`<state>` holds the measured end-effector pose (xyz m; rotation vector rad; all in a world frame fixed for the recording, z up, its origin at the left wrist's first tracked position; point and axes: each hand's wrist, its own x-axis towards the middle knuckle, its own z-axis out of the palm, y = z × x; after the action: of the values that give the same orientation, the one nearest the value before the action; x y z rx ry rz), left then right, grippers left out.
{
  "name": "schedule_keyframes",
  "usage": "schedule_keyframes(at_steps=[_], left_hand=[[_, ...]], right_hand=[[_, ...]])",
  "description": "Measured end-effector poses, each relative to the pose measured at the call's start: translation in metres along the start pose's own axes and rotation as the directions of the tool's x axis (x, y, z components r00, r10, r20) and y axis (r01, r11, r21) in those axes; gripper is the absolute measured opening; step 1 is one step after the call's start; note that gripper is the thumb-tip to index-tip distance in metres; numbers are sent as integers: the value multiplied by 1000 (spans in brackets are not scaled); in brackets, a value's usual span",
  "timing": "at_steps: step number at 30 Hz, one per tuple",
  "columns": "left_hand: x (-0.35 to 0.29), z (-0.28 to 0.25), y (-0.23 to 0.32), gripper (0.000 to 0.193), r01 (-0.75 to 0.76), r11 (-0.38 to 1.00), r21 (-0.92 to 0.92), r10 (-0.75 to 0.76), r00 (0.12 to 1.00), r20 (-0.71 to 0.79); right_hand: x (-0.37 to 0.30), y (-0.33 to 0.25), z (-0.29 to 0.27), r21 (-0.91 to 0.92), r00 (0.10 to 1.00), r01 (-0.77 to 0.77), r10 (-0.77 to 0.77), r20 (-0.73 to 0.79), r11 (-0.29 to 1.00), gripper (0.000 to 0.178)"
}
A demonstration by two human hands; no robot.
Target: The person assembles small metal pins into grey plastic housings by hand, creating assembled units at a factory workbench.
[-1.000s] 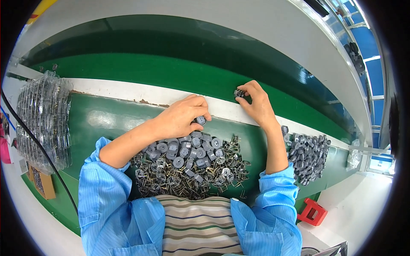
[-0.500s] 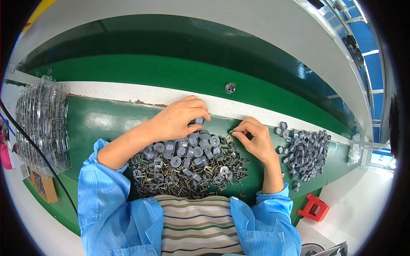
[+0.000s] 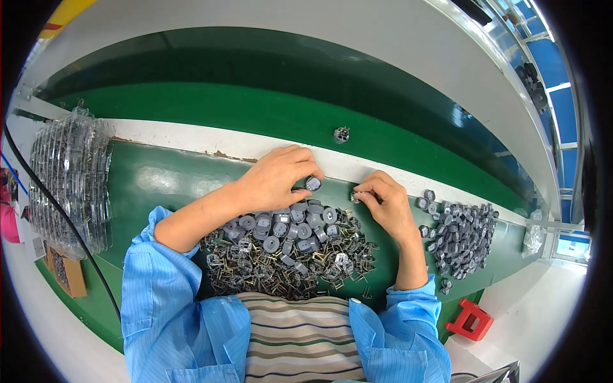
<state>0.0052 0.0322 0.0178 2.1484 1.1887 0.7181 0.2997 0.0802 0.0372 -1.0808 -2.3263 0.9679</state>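
Observation:
Between the thumb and fingers of my left hand (image 3: pixel 284 177) is a round grey plastic housing (image 3: pixel 313 184), held over the far edge of the heap. My right hand (image 3: pixel 386 203) pinches a small part with metal pins (image 3: pixel 354 194); its full shape is hidden by the fingertips. The two hands are a short gap apart. Below them lies a pile of grey round housings (image 3: pixel 271 244). Nearer my body, many small dark parts with brass-coloured pins (image 3: pixel 255 274) spread over the green table mat (image 3: pixel 156 182).
To the right lies a heap of grey pieces (image 3: pixel 463 236). Stacked clear plastic trays (image 3: pixel 70 185) stand at the left, beside a black cable (image 3: pixel 60 207). One loose piece (image 3: pixel 341 135) sits beyond the white ledge (image 3: pixel 185 140). A red stool (image 3: pixel 470 320) is at lower right.
My right hand has lifted slightly away from the pile with the pinned part. My left hand has turned the grey housing so more of it shows. The view has shifted a little.

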Motion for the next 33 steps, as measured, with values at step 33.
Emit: schedule_keyframes(at_steps=[33], left_hand=[[5,1,-6,34,55,997,-50,-57,997,-47]], right_hand=[[36,-28,34,-4,983,183,-183,-4,983,21]])
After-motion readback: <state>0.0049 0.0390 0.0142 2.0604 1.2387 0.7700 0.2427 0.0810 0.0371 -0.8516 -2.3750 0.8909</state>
